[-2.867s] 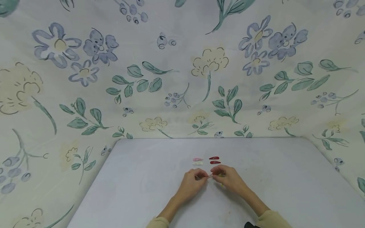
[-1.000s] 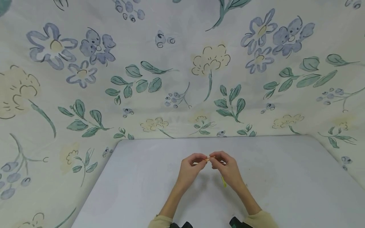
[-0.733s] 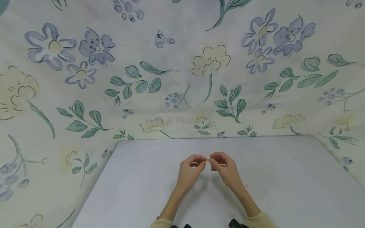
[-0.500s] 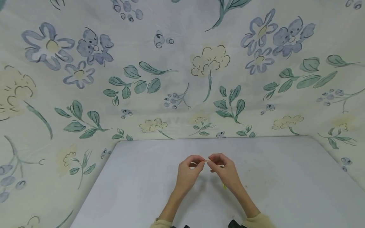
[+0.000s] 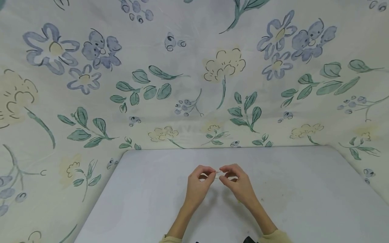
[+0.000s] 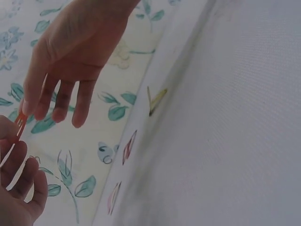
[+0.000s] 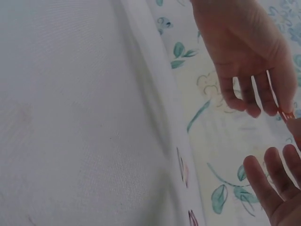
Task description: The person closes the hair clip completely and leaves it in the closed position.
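Observation:
A small orange snap hair clip [image 6: 19, 123] is between the two hands. My left hand [image 5: 197, 189] pinches one end of it between thumb and forefinger. At its other end is my right hand [image 5: 240, 187], whose forefinger and thumb tips stand apart in the head view; a fingertip overlaps the clip in the left wrist view. The other fingers of both hands spread loosely. Past the hands in the left wrist view lie a yellow clip [image 6: 157, 101], a red clip [image 6: 129, 147] and a pink clip [image 6: 114, 197] on the table. Hands hide most of these clips in the head view.
The white table [image 5: 146, 202] reaches back to a flower-printed cloth [image 5: 194, 84], which rises behind it and along both sides. A dark piece [image 5: 250, 240], probably wrist gear, shows at the bottom edge by the right sleeve [image 5: 275, 237].
Both hands have moved farther up the view since the first frame, now covering the pink and red clips. Over the last half second the right thumb and forefinger have parted; both hands shifted slightly left.

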The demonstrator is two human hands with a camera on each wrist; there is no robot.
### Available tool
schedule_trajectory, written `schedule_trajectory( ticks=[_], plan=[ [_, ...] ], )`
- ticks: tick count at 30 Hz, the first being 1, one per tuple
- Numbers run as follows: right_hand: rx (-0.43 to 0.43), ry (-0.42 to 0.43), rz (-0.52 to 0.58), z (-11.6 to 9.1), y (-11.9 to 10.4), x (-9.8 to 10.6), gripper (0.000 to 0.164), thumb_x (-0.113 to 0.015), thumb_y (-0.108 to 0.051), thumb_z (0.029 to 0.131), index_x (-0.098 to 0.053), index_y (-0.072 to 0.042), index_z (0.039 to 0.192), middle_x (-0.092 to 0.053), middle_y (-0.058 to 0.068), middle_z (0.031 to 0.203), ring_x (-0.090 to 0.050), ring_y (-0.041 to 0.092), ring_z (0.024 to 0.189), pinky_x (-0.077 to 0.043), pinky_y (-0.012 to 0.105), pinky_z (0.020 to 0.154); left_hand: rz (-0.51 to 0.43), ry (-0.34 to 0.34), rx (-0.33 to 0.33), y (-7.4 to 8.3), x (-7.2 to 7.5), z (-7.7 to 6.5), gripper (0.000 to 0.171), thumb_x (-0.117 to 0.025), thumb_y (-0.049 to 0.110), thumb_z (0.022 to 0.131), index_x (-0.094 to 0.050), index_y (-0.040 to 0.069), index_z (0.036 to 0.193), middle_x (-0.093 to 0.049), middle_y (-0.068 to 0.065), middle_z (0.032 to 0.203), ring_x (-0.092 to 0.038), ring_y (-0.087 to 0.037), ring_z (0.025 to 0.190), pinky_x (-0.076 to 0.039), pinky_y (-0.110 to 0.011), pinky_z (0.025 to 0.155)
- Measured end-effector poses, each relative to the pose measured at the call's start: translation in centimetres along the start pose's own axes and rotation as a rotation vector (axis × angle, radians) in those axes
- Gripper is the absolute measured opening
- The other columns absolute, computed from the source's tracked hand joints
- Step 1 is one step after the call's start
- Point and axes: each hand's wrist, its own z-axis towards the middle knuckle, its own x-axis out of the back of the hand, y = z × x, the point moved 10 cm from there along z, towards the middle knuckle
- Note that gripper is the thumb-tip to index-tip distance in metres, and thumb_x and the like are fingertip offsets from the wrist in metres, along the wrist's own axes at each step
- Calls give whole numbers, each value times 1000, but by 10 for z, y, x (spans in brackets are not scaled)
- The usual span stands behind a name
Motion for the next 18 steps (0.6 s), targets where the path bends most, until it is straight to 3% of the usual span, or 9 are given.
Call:
schedule_trajectory(
  ticks=[6, 12, 18],
  plan=[
    [57, 43, 3, 0, -6, 2, 21, -76, -9, 86, -72, -11, 106, -63, 5, 103, -60, 13, 87, -53, 26, 71, -11, 3, 9, 0, 1, 0, 9, -73, 8, 87, -72, 16, 91, -67, 4, 89, -61, -11, 86, -51, -27, 78],
    [79, 97, 22, -2, -11, 6, 16, -76, -8, 85, -73, -12, 100, -64, -2, 97, -61, 12, 85, -54, 24, 72, -32, 30, -6, 8, 1, -2, 6, -73, 4, 86, -72, 9, 91, -69, -2, 87, -61, -10, 84, -51, -30, 78],
    [55, 138, 47, -5, -16, 10, 12, -75, -2, 85, -73, -7, 97, -66, 2, 95, -60, 11, 82, -54, 23, 71, -33, 31, -4, 35, 1, -8, 12, -71, -4, 84, -71, 7, 89, -68, -11, 86, -59, -8, 82, -51, -38, 78]
  ],
)
